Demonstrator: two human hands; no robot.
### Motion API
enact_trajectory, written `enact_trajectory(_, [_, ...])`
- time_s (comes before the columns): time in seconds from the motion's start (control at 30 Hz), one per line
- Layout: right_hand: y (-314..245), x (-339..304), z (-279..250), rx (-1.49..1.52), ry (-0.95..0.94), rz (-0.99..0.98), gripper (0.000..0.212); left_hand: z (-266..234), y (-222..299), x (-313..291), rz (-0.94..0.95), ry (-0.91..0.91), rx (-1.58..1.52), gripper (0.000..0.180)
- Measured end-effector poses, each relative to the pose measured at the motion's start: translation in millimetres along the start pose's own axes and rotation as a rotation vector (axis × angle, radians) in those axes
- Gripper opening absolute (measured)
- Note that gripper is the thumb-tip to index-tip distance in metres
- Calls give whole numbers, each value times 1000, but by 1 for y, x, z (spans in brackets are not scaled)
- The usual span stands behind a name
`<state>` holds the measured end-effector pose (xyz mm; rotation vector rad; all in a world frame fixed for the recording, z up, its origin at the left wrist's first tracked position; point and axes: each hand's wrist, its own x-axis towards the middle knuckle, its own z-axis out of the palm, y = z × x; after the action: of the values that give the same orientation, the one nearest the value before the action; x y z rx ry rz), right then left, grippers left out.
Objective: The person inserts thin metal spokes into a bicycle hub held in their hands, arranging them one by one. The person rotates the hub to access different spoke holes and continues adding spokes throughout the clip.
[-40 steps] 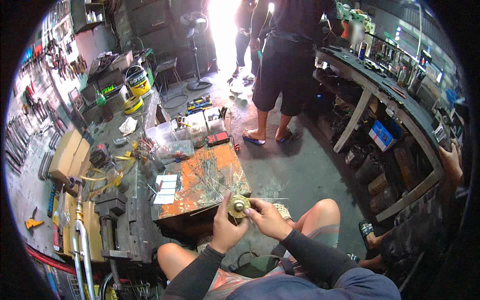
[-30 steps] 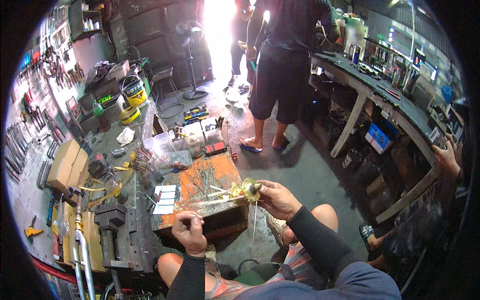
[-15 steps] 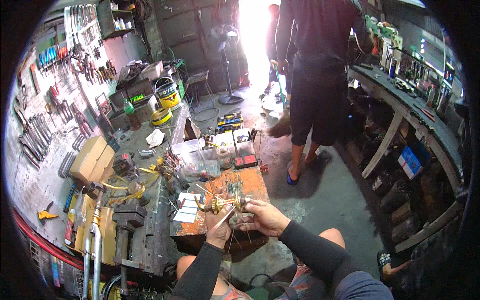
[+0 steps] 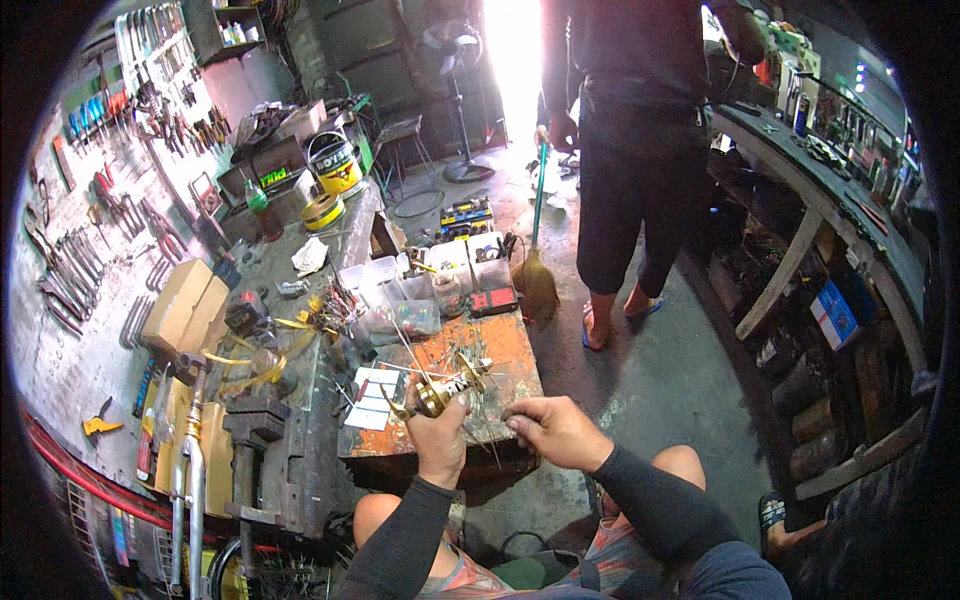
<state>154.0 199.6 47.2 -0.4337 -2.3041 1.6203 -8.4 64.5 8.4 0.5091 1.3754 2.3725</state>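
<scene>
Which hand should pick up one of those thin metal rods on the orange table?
Probably the right hand. It looks free and rests at the near edge of the orange table, right beside the thin metal rods. The left hand is already busy gripping a small brass piece.

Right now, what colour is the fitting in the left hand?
Brass-gold: the fitting in the left hand, clearest in the head view.

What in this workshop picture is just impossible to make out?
- Head view: the brass fitting in the left hand is too small to identify.
- Whatever the right hand pinches is hidden by its fingers.
- The standing person is cut off by the top edge.
- The doorway is washed out by glare.
</scene>
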Motion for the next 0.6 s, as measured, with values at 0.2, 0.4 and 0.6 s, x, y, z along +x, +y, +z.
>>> enact_trajectory(0.2, [-10,-20,-5,-180,188,-218,29,10,28,-8,98,-76,281,68])
enact_trajectory(0.4, [-11,-29,-36,-276,169,-250,27,26,42,-6,110,-195,367,63])
enact_trajectory(0.6, [-4,-18,-87,-632,210,-423,16,11,30,-10,-165,-360,221,60])
